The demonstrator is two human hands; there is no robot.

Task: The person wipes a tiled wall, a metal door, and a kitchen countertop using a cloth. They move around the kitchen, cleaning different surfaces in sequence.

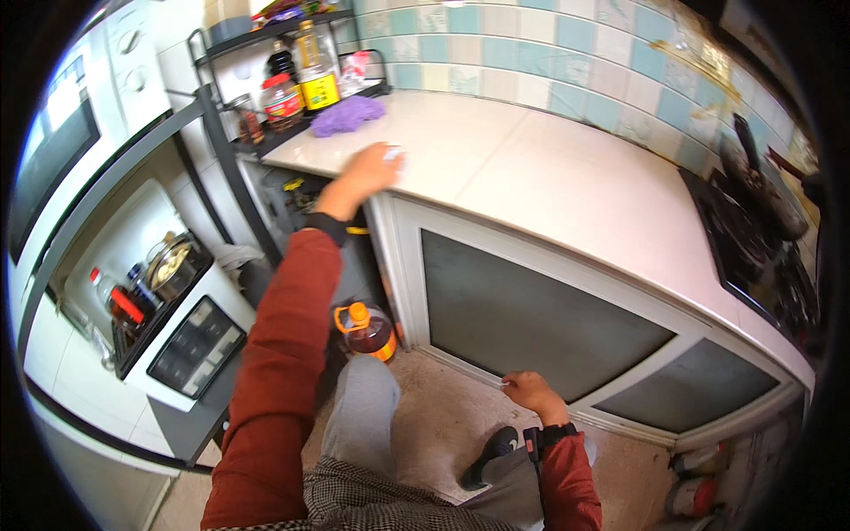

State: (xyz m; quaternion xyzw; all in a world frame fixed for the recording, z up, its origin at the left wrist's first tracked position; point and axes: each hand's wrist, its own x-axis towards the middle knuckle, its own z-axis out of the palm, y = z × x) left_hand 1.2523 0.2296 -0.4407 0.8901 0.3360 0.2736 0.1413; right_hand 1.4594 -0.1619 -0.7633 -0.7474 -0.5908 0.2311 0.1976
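My left hand (370, 170) reaches over the front edge of the pale countertop (531, 159), near its left end. A small white piece (393, 152), perhaps a tissue or cloth, shows at its fingers; motion blurs it. Just beyond lies a crumpled purple cloth (348, 116) beside the black rack. My right hand (532, 393) hangs low before the grey-panelled cabinet door (531, 312). Its fingers are loosely curled and no held thing is visible, though the palm side is hidden.
A black rack (285, 136) holds bottles and a red-lidded jar (281, 99). An orange-capped jug (367, 328) stands on the floor by my leg. At the right is a dark stove (750, 252) with a pan (764, 186). A white appliance (192, 345) carries a pot (171, 269).
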